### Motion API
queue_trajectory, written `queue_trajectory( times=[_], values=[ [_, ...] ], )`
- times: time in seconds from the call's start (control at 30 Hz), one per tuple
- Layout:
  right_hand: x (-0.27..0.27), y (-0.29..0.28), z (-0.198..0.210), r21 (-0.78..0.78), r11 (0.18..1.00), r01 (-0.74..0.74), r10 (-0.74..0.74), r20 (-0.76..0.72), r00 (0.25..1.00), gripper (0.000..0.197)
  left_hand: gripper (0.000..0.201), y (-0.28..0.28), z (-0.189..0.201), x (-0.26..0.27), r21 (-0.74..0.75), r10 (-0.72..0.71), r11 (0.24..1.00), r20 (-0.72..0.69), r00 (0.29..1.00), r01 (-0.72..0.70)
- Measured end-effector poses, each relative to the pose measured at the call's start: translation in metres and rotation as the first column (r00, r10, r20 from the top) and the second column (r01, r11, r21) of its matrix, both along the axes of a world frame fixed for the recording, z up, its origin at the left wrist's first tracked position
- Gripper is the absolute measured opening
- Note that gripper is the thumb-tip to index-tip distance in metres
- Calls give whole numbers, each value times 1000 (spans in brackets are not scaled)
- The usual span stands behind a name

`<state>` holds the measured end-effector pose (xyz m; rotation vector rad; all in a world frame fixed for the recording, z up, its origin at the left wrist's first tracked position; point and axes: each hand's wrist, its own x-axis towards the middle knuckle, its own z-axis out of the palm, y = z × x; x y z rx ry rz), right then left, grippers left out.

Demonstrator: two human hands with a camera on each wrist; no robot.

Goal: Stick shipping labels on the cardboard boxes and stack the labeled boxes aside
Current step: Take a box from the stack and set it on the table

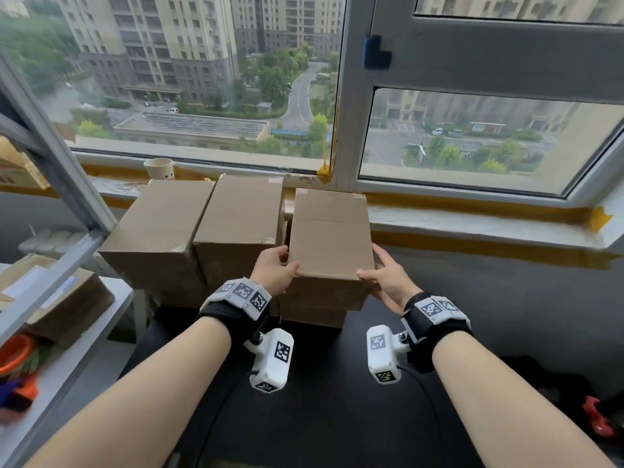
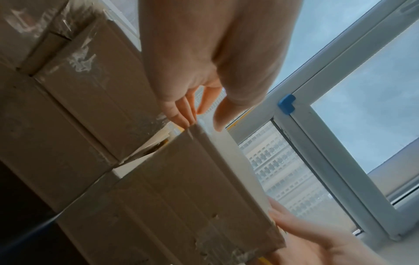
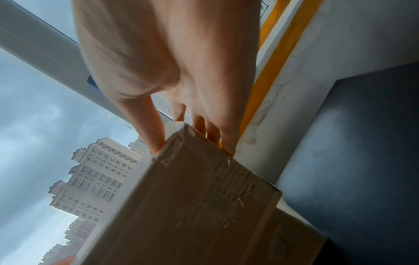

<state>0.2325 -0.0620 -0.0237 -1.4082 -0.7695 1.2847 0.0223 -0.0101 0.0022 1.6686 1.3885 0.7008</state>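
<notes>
A plain cardboard box (image 1: 331, 233) sits on top of a short stack of boxes (image 1: 320, 304) at the far edge of a dark table (image 1: 320, 400), close under the window sill (image 1: 472, 224). No shipping label shows on its top face. The person's left hand (image 1: 275, 270) grips the box's near left corner, thumb lying on the top edge and fingers (image 2: 181, 114) curled against the left side. The right hand (image 1: 385, 276) grips the near right corner the same way, thumb on the top edge, fingers (image 3: 215, 129) wrapped down the right side. Both hands are closed on this box.

Just to its left stand two more brown boxes side by side: the middle box (image 1: 241, 217), almost touching the held one, and the left box (image 1: 162, 228) beside that. Clear packing tape runs over their seams. Behind the left box a paper cup (image 1: 158, 167) rests on the sill. Yellow tape (image 1: 439, 206) lines the sill's edge. Further left, a grey metal shelf (image 1: 50, 204) holds another cardboard box (image 1: 64, 298) with white labels on its top. Beyond the window glass are tall apartment buildings (image 1: 152, 45) and a street below.
</notes>
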Motion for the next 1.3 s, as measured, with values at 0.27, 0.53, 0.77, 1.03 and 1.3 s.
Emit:
queue_trajectory(
  times=[0.27,0.53,0.77,1.03,1.3],
  values=[
    [-19,-82,26,36,999,31,-32,25,999,85,44,-44,8,-20,-33,-59,997,211,976,67],
    [-76,-181,19,26,996,81,-82,41,996,83,44,-120,-5,-73,-171,-101,968,403,910,183],
    [-119,-242,-23,-56,992,112,-111,8,994,89,62,-175,-43,-121,-240,-207,924,344,916,299],
    [-137,-253,-69,-168,982,80,-86,-25,996,90,68,-193,-101,-144,-359,-181,880,352,918,311],
    [-118,-209,-103,-212,976,51,-63,-49,997,84,68,-162,-140,-133,-407,-95,881,346,933,241]
  ],
)
